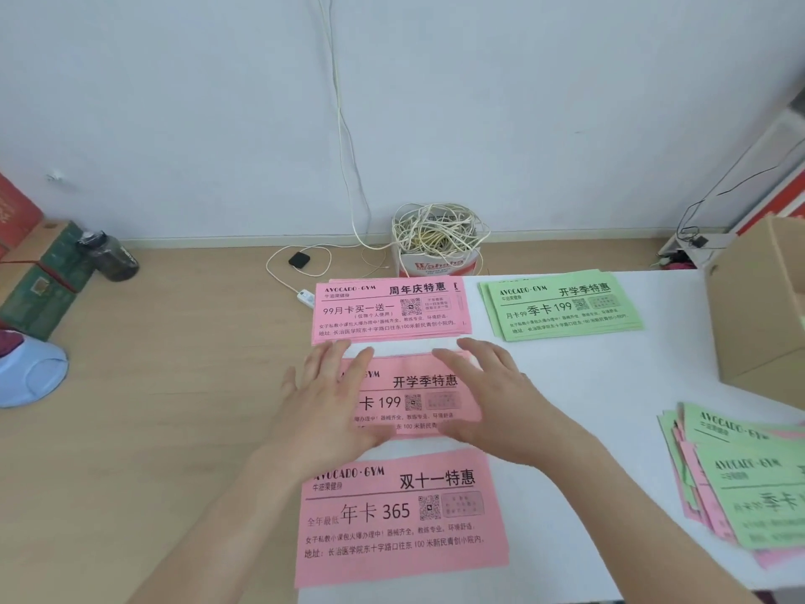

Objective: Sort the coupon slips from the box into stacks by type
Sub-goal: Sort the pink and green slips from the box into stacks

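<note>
Both spread, left grip [331, 398] and right grip [494, 401] overlap pink slips [420, 396] left of box [758, 316].

Three pink stacks [400, 512], green stack [562, 307] beyond; mixed pile [740, 481], apparently loose, right.

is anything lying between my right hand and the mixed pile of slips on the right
Nothing visible. Only bare white table lies between the right hand and the mixed pile; the cardboard box sits farther back, off that path.
</note>
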The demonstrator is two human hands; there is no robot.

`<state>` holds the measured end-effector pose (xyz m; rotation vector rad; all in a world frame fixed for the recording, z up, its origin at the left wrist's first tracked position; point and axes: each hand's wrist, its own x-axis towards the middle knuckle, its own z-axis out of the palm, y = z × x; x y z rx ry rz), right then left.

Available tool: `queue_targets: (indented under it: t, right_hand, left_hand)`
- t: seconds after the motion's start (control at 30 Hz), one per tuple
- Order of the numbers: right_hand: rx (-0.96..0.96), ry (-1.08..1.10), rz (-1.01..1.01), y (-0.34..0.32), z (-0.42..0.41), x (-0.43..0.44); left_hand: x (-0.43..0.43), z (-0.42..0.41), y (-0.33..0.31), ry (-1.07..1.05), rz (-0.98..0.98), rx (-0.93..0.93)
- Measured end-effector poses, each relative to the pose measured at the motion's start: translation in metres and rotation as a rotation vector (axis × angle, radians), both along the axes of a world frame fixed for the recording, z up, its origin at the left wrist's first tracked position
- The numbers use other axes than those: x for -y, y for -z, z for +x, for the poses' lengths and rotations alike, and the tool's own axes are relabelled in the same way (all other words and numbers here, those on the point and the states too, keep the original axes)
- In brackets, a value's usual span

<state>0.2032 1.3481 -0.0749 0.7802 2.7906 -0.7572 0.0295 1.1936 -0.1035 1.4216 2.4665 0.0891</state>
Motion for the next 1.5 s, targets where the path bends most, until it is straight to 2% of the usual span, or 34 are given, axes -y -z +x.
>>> queue_targets:
  t: [0.07,0.13,0.27,0.37,0.5,0.63,0.7,0.77,0.9,0.97,1.13,1.33,1.4,1.5]
  right_hand:
    - [-0.080,0.090,-0.059,-0.013,0.034,0.001]
    - [-0.082,0.169,-0.072,-0.025,0.075,-0.002]
    - [-0.084,0.302,0.118,-0.027,0.147,-0.022]
    - [-0.024,0.425,0.167,-0.021,0.198,-0.037]
    - [0.263,0.462,0.118,-0.010,0.257,-0.056]
    - [0.346,0.478,0.064,0.006,0.305,-0.075]
    - [0.333,0.451,0.039,0.015,0.321,-0.081]
    - [0.279,0.403,0.056,0.023,0.332,-0.087]
    - [0.182,0.355,0.119,0.029,0.347,-0.103]
    - [0.132,0.351,0.120,0.031,0.353,-0.110]
    - [0.044,0.357,0.094,0.037,0.368,-0.122]
    - [0.032,0.322,0.125,0.045,0.375,-0.129]
    - [0.003,0.302,0.128,0.046,0.378,-0.133]
    - [-0.032,0.319,0.135,0.048,0.378,-0.141]
  left_hand:
    - [-0.001,0.011,-0.009,0.017,0.211,0.018]
    - [-0.006,0.029,-0.022,0.032,0.363,0.101]
    - [-0.030,0.079,-0.040,0.180,0.411,0.143]
    - [-0.052,0.121,-0.036,0.271,0.428,0.130]
    - [-0.088,0.175,-0.022,0.429,0.389,0.149]
    - [-0.129,0.245,-0.015,0.557,0.392,0.229]
    - [-0.147,0.287,-0.009,0.589,0.335,0.251]
    - [-0.164,0.320,0.001,0.637,0.263,0.145]
    - [-0.183,0.348,0.015,0.564,0.024,0.049]
    - [-0.186,0.346,0.016,0.567,0.043,0.048]
    - [-0.186,0.339,0.025,0.746,0.241,-0.043]
    - [-0.185,0.337,0.021,0.861,0.244,-0.118]
    - [-0.188,0.336,0.016,0.792,0.224,-0.074]
    - [-0.196,0.336,0.011,0.592,0.152,0.109]
